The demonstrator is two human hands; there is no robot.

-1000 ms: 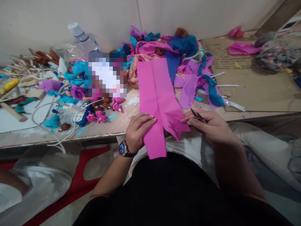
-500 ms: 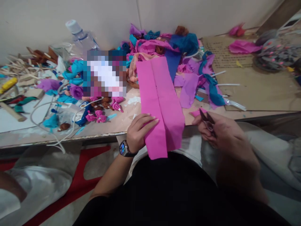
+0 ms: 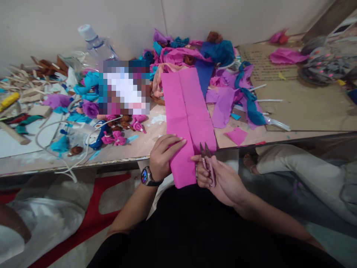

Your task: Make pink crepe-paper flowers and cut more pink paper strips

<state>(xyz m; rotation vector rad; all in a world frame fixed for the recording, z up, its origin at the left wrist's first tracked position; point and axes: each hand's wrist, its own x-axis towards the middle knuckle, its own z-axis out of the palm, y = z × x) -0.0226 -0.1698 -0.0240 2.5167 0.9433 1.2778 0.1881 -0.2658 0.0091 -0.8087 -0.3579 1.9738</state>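
Observation:
A long pink sheet of crepe paper [image 3: 178,108], with a lengthwise seam or split, lies across the table and hangs over its front edge. My left hand [image 3: 163,154], wearing a watch, holds its left side near that edge, fingers over the top. Closed round the pinkish handles of small scissors [image 3: 208,163], my right hand [image 3: 223,182] is at the sheet's lower right. The scissor blades point away from me and are apart. My right fingertips are close to the paper; whether they touch it I cannot tell. A small pink paper piece [image 3: 236,136] lies to the right.
Crumpled coloured paper [image 3: 192,54] is heaped behind the sheet. Paper flowers [image 3: 119,137], a white cable [image 3: 39,134], a plastic bottle [image 3: 100,50] and wooden sticks [image 3: 25,82] are leftward. Cardboard [image 3: 304,108] lies right. Another person's leg [image 3: 290,163] shows below the table.
My right hand has moved left with the scissors, to the sheet's lower right part. The small pink piece, earlier by that hand, now lies uncovered on the table. My left hand stays put.

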